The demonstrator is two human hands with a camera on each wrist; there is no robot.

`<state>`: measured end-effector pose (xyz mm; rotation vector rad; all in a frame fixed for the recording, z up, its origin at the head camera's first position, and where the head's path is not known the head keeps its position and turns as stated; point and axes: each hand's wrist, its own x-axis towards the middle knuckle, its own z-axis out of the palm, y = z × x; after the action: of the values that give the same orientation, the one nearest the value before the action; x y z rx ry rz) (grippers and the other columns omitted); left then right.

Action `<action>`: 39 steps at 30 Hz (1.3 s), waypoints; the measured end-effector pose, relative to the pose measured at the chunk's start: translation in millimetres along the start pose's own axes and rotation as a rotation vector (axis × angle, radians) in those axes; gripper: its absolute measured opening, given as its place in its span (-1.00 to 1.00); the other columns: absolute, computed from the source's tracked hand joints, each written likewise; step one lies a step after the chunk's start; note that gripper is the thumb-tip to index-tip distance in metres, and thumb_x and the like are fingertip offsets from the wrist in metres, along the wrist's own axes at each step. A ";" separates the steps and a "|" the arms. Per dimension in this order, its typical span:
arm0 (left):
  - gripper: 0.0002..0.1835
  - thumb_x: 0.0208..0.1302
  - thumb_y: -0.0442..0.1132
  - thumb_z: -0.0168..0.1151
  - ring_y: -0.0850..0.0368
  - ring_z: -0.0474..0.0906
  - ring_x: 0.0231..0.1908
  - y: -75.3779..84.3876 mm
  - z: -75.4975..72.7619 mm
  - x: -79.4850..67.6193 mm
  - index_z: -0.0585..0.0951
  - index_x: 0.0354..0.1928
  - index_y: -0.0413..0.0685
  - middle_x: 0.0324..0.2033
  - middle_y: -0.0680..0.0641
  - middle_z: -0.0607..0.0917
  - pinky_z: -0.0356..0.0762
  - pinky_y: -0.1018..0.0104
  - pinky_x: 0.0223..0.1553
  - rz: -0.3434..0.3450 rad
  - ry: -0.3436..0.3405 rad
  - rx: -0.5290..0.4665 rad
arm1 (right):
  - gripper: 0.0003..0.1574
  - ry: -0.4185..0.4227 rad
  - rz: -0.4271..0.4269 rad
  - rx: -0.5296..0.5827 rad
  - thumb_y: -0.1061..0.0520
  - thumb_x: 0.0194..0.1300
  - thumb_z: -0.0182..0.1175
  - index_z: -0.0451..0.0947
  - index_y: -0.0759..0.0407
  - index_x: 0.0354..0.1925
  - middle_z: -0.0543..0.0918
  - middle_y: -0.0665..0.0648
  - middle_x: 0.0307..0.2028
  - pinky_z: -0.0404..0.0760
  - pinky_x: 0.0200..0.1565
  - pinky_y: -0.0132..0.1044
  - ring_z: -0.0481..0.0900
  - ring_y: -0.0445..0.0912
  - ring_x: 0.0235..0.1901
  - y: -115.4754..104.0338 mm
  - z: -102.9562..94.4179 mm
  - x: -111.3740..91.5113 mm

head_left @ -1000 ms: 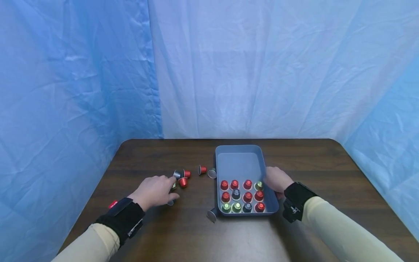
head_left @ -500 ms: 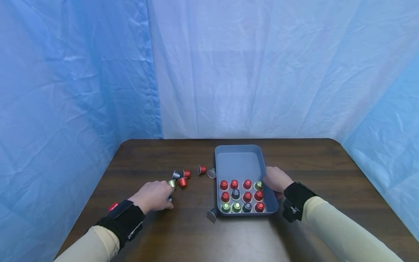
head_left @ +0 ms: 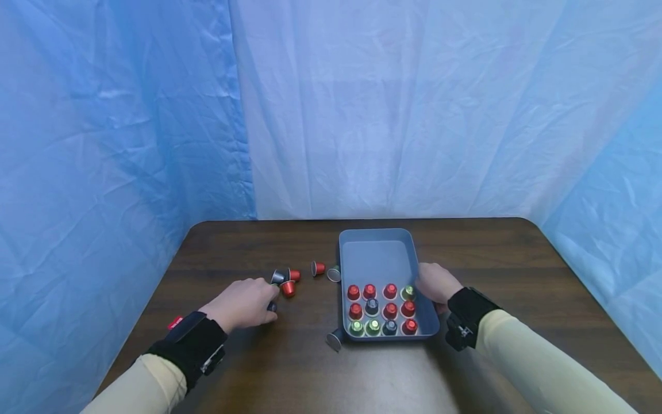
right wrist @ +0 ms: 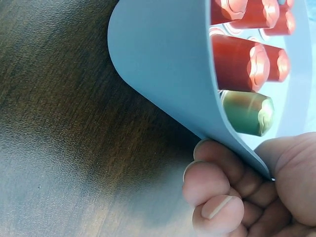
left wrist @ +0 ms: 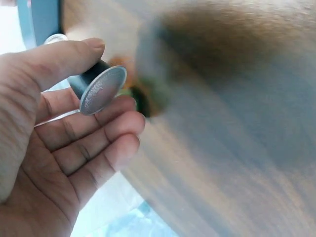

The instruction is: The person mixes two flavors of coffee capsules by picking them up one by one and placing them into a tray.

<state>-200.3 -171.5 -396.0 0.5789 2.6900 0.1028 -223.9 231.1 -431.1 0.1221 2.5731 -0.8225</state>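
My left hand (head_left: 243,302) pinches a dark coffee capsule (left wrist: 103,91) between thumb and fingers, its silver lid facing outward in the left wrist view. In the head view only a bit of that capsule shows past the fingertips. Just beyond the hand lie a dark capsule (head_left: 278,277) and two red capsules (head_left: 288,288). At the right, my right hand (head_left: 437,282) grips the side wall of a blue-grey tray (head_left: 380,253), thumb inside and curled fingers outside. Red, green and dark capsules stand lid-down in rows across the tray's near half.
A red capsule (head_left: 318,268) and a silver-lidded one (head_left: 334,274) lie by the tray's left side. Another silver-lidded capsule (head_left: 334,340) is at its near left corner. Blue sheets (head_left: 388,115) hang behind and beside the brown wooden table (head_left: 362,379).
My left hand's thumb and fingers have closed on the dark capsule, and the hand has shifted slightly up. My right hand and the tray have stayed in place.
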 end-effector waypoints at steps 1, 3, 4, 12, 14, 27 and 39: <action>-0.71 0.17 -0.06 0.54 0.11 0.49 -0.50 1.4 -2.6 0.3 0.68 -0.18 -0.01 -0.53 0.04 0.55 0.50 0.21 -0.38 0.005 0.008 -0.013 | -0.50 0.001 0.001 -0.001 0.21 0.56 -0.08 0.30 0.34 0.37 0.62 0.43 0.03 0.69 -0.56 -0.02 0.70 0.19 -0.20 -0.1 -0.1 0.0; -0.70 0.17 -0.06 0.54 0.12 0.49 -0.50 3.8 -7.4 1.4 0.68 -0.14 0.01 -0.52 0.07 0.56 0.50 0.23 -0.38 0.016 0.031 -0.033 | -0.50 0.003 -0.002 -0.006 0.22 0.55 -0.09 0.30 0.35 0.36 0.62 0.43 0.02 0.69 -0.56 -0.02 0.69 0.18 -0.21 -0.2 -0.3 0.3; -0.71 0.18 -0.06 0.53 0.13 0.49 -0.51 5.1 -9.7 1.9 0.69 -0.14 0.01 -0.53 0.07 0.56 0.49 0.24 -0.40 0.026 0.047 -0.038 | -0.51 0.005 -0.002 -0.008 0.22 0.55 -0.08 0.30 0.35 0.36 0.62 0.43 0.02 0.69 -0.56 -0.03 0.69 0.18 -0.22 -0.2 -0.2 0.3; -0.74 0.26 0.00 0.46 0.23 0.50 -0.41 17.8 -24.3 4.8 0.71 -0.10 0.08 -0.44 0.17 0.65 0.53 0.29 -0.33 0.181 0.244 -0.040 | -0.52 0.013 0.005 -0.004 0.21 0.55 -0.07 0.32 0.35 0.34 0.62 0.42 0.01 0.69 -0.56 -0.03 0.68 0.18 -0.22 0.8 -0.4 0.0; -0.72 0.24 0.02 0.47 0.22 0.50 -0.28 22.7 -27.8 7.1 0.72 -0.09 0.10 -0.32 0.15 0.68 0.56 0.29 -0.24 0.218 0.294 -0.012 | -0.52 0.013 -0.001 -0.001 0.21 0.56 -0.08 0.33 0.35 0.34 0.62 0.42 0.02 0.69 -0.56 -0.03 0.69 0.18 -0.22 0.9 -0.3 0.1; -0.65 0.22 0.02 0.50 0.21 0.43 -0.15 63.6 -48.5 32.8 0.76 -0.02 0.05 -0.18 0.09 0.61 0.56 0.34 -0.10 0.306 0.400 -0.007 | -0.50 -0.005 0.043 0.001 0.20 0.56 -0.08 0.31 0.32 0.37 0.61 0.40 0.00 0.68 -0.57 -0.09 0.68 0.15 -0.29 -1.0 -1.5 1.7; -0.63 0.28 -0.08 0.47 0.23 0.48 -0.17 86.0 -54.8 55.5 0.73 0.09 0.00 -0.17 0.06 0.58 0.58 0.40 -0.13 0.354 0.441 -0.077 | -0.49 -0.005 0.020 -0.017 0.16 0.59 -0.11 0.31 0.33 0.39 0.63 0.41 -0.06 0.67 -0.59 -0.08 0.69 0.12 -0.38 -2.3 -0.9 1.0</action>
<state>-235.3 -69.8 -352.2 1.1152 2.9455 0.4781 -225.6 229.7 -429.7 0.1405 2.5695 -0.7919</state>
